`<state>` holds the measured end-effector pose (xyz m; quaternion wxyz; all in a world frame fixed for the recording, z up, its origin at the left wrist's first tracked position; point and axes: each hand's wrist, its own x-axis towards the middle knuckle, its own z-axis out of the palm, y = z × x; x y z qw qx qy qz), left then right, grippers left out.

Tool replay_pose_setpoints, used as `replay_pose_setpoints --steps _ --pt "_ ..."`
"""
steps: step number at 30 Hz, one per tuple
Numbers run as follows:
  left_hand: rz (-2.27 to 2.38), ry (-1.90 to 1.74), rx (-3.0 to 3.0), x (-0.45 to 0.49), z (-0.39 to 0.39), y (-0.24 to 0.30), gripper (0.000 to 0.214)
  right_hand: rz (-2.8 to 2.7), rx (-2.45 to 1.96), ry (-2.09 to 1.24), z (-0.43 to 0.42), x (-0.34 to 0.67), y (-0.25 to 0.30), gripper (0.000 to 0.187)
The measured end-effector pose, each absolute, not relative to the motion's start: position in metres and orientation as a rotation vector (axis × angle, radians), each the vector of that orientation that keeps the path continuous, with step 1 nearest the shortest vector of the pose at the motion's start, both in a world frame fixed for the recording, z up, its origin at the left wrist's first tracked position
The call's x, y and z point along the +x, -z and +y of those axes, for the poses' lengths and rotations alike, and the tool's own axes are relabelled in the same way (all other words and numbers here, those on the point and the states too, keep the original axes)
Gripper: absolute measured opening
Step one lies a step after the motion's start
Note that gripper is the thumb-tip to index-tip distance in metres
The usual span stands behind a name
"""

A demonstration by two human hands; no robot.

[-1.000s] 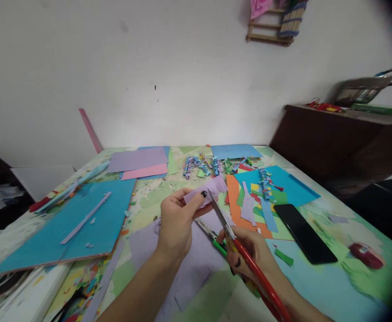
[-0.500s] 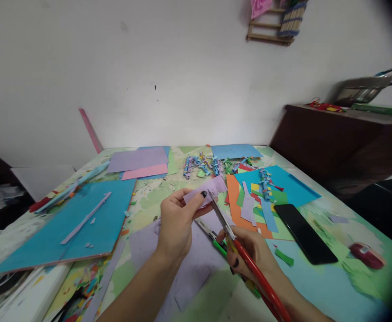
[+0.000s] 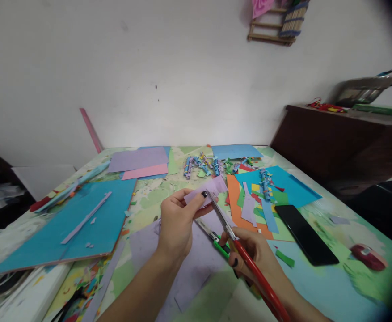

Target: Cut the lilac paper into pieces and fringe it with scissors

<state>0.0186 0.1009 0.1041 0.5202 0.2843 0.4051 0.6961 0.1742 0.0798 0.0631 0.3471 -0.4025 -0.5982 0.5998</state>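
Observation:
My left hand (image 3: pixel 179 217) pinches a small piece of purple paper (image 3: pixel 217 184) between thumb and fingers. In my right hand (image 3: pixel 254 252) is a pair of red-handled scissors (image 3: pixel 222 217), its blades lying against the paper's near edge beside my left thumb. The blades look nearly closed. Beneath the hands lies a green utility knife (image 3: pixel 220 245), partly covered by my right hand. A larger sheet of purple paper (image 3: pixel 196 255) is spread on the table under both.
Left is a blue board (image 3: pixel 78 223) with a purple strip. Paper scraps, an orange sheet (image 3: pixel 238 205) and a black phone (image 3: pixel 305 232) lie right. Behind are decorated paper rolls (image 3: pixel 216 166) and stacked sheets (image 3: pixel 138 158). A red computer mouse (image 3: pixel 368 256) sits far right.
The scissors' tips have shifted very slightly along the paper, and my right fingers have moved a little on the handle. My left hand and the paper stay in place.

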Motion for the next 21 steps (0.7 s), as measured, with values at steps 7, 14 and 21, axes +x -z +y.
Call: replay_pose_setpoints --steps 7,14,21 --pt "0.968 -1.672 0.67 0.018 0.104 -0.103 0.014 -1.519 -1.172 -1.578 0.079 0.172 -0.068 0.058" --pt "0.979 -1.665 0.676 0.018 0.103 -0.103 0.016 -1.543 -0.989 -1.584 0.079 0.176 -0.058 0.055" --pt "0.988 -1.663 0.685 0.018 0.103 -0.104 0.015 -1.606 -0.946 -1.547 0.081 0.176 -0.054 0.055"
